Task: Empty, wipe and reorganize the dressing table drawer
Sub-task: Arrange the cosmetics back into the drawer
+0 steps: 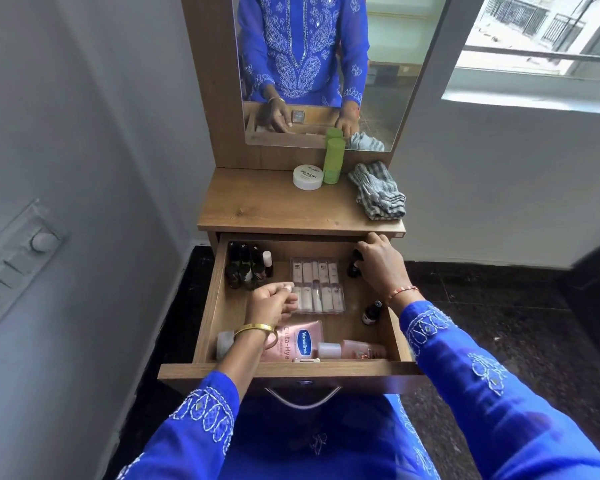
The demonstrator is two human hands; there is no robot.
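Observation:
The wooden drawer [222,292] is pulled out wide below the dressing table top [264,206]. It holds several dark nail polish bottles [245,271] at the back left and a clear case of pale tubes [321,284] in the middle. A pink Vaseline tube [300,341] and a pink bottle [357,349] lie along the front, and a small dark bottle [370,311] is at the right. My left hand [272,303] hovers loosely curled at the case's left edge, holding nothing I can see. My right hand [381,263] reaches into the back right corner, fingers curled round another small dark bottle [354,268].
On the table top stand a white round jar [307,176], a green bottle [333,161] and a folded grey checked cloth [378,190]. The mirror [388,81] rises behind them. A white wall with a switch panel [18,258] is close on the left. A window is at the right.

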